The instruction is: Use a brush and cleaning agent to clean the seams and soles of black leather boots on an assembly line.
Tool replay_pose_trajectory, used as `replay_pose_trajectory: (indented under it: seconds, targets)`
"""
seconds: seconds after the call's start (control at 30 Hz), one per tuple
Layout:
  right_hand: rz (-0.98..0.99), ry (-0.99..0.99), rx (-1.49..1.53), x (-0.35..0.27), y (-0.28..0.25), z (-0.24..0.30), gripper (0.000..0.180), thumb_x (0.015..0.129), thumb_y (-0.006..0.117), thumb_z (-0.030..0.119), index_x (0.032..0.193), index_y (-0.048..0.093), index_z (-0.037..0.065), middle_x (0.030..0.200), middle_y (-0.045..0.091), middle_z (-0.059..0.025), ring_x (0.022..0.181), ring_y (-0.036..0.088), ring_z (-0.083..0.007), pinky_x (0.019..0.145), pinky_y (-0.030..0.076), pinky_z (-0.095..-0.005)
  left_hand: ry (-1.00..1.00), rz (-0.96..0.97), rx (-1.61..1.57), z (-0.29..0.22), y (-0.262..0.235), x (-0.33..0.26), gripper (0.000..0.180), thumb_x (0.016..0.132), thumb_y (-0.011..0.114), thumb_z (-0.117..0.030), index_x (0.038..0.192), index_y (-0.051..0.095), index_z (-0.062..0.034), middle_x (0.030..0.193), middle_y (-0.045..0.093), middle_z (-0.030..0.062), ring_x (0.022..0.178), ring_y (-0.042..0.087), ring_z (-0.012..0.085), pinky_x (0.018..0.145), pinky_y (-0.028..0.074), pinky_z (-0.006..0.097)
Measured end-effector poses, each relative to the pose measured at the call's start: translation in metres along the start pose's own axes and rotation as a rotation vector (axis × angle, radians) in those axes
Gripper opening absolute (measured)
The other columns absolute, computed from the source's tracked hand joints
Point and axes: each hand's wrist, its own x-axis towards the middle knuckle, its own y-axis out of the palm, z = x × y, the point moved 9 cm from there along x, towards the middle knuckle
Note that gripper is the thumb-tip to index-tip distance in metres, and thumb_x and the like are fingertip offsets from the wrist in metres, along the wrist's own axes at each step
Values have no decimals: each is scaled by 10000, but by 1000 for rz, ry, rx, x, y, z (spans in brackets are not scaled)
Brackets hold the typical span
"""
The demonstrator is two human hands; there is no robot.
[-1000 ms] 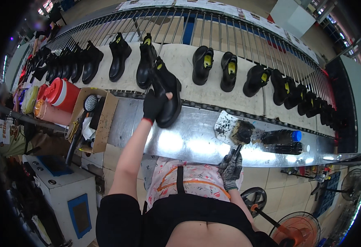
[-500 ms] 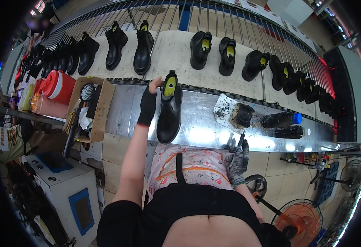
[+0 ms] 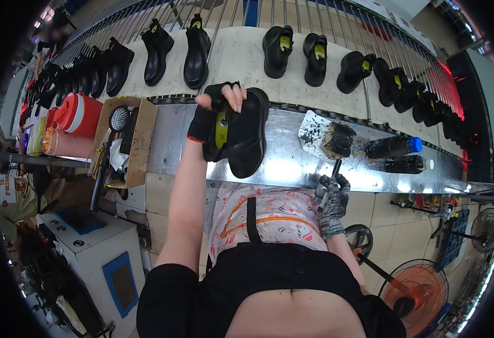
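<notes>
In a black fingerless glove, my left hand (image 3: pixel 220 107) grips a black ankle boot (image 3: pixel 249 135) by its collar. The boot is tipped onto its side over the metal ledge, its yellow insole partly showing beside my palm. My right hand (image 3: pixel 332 204), in a grey knit glove, is closed round a slim dark stick-like tool (image 3: pixel 337 168); its kind does not show. Just beyond that tool, a blackened sponge-like block (image 3: pixel 338 141) rests on a stained white sheet (image 3: pixel 310 127). Two bottles of dark liquid lie to its right, one a blue-capped bottle (image 3: pixel 390 147).
Black boots stand in a row along the pale conveyor belt (image 3: pixel 230 56) beyond the metal ledge (image 3: pixel 171 132). At left, a cardboard box (image 3: pixel 144 132) holds a round brush (image 3: pixel 118 121), near a red jug (image 3: pixel 81 115). An orange fan (image 3: pixel 418 287) stands at lower right.
My left hand has closed on the boot, which stood upright beside it, and tilted it sideways. My right hand has risen slightly with the tool. The belt's boots have shifted a little in view.
</notes>
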Motion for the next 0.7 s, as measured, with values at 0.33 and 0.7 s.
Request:
replay_pose_trajectory:
  seconds: [0.33, 0.7]
  targets:
    - [607, 30, -353, -56, 72, 69, 478, 826, 640, 114, 1272, 481, 49, 1096, 603, -174, 833, 639, -195, 662, 541, -284, -72, 70, -127, -33, 71, -13, 763, 632, 511, -834, 560, 525, -74, 603, 549, 34, 673, 464, 170, 908, 309, 336]
    - [944, -985, -1490, -108, 157, 129, 459, 785, 606, 113, 1239, 573, 169, 1158, 592, -126, 1022, 601, -281, 799, 517, -353, -119, 178, -103, -29, 91, -7, 757, 618, 535, -819, 531, 502, -67, 565, 524, 33, 634, 471, 170, 877, 338, 326]
